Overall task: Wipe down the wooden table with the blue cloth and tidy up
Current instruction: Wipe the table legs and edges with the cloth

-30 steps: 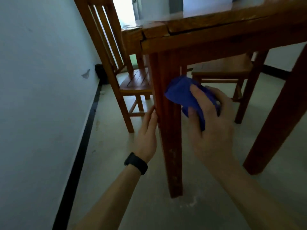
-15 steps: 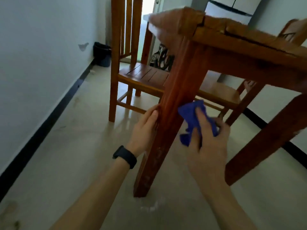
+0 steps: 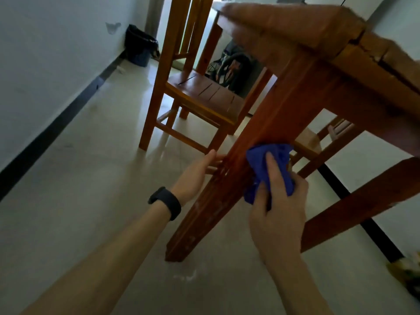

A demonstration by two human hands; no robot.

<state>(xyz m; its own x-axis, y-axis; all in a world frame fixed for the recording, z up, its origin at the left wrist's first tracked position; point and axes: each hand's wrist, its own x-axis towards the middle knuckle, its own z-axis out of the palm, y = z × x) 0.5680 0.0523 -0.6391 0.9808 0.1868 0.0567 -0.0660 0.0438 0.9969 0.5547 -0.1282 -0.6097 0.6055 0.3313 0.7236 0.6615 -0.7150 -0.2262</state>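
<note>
The blue cloth (image 3: 268, 164) is bunched up against the near leg (image 3: 261, 123) of the wooden counter (image 3: 318, 37), about halfway down its length and on its right-hand face. The right grip (image 3: 277, 210) holds the cloth there. One finger lies straight along the fabric, the thumb and the other fingers are curled round the wad, and a tuft of blue pokes out below the thumb.

The left grip (image 3: 195, 178) has nothing in it. Its fingers are nearly straight and rest against the opposite side of the same leg, level with the cloth. A black wristband (image 3: 166, 202) sits on that wrist.

The leg slants down to the pale tiled floor (image 3: 91, 189), where a small white smear (image 3: 185, 276) lies just beside its foot. A second leg (image 3: 354, 205) of the counter stands off to the right.

A wooden chair (image 3: 204, 96) with a slatted seat stands just behind the near leg, and part of another chair (image 3: 311, 144) shows under the counter. A dark bin (image 3: 139, 47) sits in the far corner against the white wall (image 3: 45, 64), and a black skirting strip (image 3: 56, 123) runs along the foot of that wall.
</note>
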